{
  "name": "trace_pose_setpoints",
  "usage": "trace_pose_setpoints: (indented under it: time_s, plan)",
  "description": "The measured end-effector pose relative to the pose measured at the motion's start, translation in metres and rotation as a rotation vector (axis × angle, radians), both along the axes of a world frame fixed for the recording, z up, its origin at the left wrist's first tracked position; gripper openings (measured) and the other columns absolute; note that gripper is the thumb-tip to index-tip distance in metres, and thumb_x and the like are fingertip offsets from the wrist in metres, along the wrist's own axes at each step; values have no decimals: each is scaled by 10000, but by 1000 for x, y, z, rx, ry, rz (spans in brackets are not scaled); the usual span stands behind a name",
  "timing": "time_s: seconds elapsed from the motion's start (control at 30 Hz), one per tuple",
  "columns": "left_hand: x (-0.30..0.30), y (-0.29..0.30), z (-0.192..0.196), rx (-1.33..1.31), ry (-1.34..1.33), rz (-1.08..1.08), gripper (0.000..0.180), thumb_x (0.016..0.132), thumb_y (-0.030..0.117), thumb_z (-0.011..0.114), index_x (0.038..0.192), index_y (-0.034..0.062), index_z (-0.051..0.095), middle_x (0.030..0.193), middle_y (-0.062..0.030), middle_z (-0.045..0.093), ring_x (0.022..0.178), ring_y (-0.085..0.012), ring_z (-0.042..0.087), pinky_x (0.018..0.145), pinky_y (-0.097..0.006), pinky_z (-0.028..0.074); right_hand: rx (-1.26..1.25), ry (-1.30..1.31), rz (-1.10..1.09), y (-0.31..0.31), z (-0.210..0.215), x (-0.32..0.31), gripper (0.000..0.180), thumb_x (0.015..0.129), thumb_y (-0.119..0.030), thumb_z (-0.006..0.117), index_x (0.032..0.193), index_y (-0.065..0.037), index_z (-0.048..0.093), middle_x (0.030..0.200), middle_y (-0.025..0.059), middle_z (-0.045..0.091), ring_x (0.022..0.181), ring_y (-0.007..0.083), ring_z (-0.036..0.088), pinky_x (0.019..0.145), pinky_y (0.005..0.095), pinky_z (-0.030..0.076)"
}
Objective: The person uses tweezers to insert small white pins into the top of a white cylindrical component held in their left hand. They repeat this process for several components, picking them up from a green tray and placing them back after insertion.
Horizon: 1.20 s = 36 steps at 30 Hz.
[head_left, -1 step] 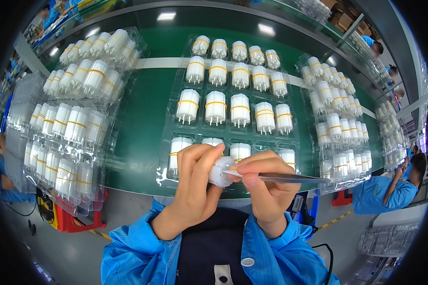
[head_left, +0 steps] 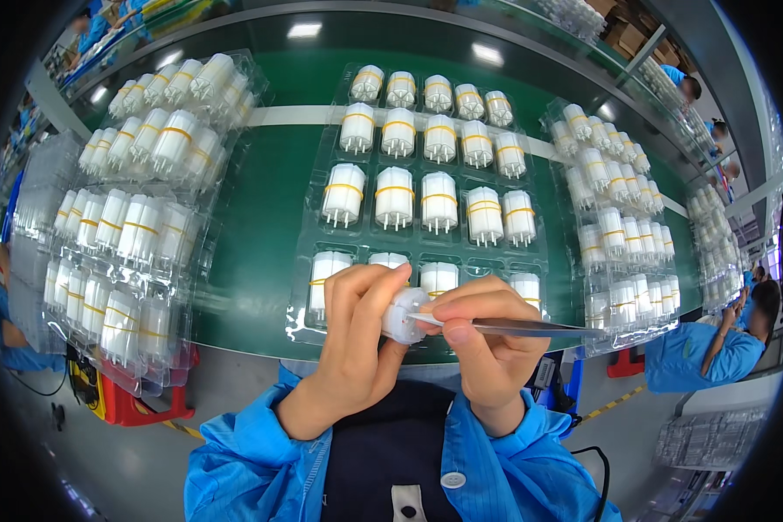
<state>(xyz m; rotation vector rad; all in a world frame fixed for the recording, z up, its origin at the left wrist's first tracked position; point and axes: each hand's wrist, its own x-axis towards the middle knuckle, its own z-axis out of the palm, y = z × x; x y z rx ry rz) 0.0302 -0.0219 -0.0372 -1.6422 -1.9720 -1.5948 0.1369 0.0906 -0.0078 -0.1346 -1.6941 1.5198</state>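
Above the table's near edge, my left hand [head_left: 350, 335] is closed around a white cylindrical plug unit [head_left: 401, 315], its round end tilted toward the right. A pinch of thumb and fingers in my right hand [head_left: 487, 335] holds silver metal tweezers [head_left: 539, 327], whose broad end sticks out to the right. A thin whitish tip [head_left: 426, 318] reaches from these fingers to the unit's end face; the exact contact is too small to make out. Just beyond both hands lies a clear plastic tray [head_left: 300, 300] with rows of similar units, pins facing me, ringed by yellow bands. My hands partly hide its nearest row.
Stacked clear trays of banded white units [head_left: 139, 230] stand on the left, with more trays [head_left: 622, 235] on the right of the green tabletop [head_left: 252, 261]. A red stool [head_left: 152, 400] is below at left. A co-worker in blue [head_left: 696, 355] sits at far right.
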Motion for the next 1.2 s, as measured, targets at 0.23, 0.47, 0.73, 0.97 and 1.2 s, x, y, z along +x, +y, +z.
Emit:
trace_pose_setpoints:
  time_s: [0.23,0.47,0.73,0.97,1.2]
  plan:
    - [0,-1,3,7,-25,-33,611,741,-86,676,1318,-39,480,1167,-216,491,1015,-342,517,877,-402,440,108,-9,15,6,5,2,116,812,22,716,927,28,708,883,165,704,773,211,687,650,280,536]
    - [-3,2,1,-21,73,7,639,700,-79,682,1310,-41,495,1144,-214,515,1023,-347,510,869,-406,437,360,-132,-39,8,20,0,131,781,43,724,911,30,719,857,165,700,757,220,697,635,289,539]
    - [-7,-11,18,13,-281,-139,628,704,-17,736,1299,-18,536,1146,-185,548,1024,-322,554,901,-390,448,-137,380,37,40,11,3,193,919,-117,642,996,59,649,887,173,682,732,204,658,670,267,528]
    - [-28,-24,22,56,-590,-262,591,805,96,777,1318,-41,518,1144,-160,572,1035,-215,583,893,-318,463,233,-46,-923,119,-30,55,131,929,-47,618,997,62,641,912,142,652,809,203,638,740,285,513]
    - [-41,-27,22,61,-784,-321,668,836,139,762,1382,-46,423,1170,-145,578,1086,-202,594,952,-330,462,667,-266,-874,126,-54,62,95,857,14,680,946,38,662,891,119,657,785,183,612,705,266,472]
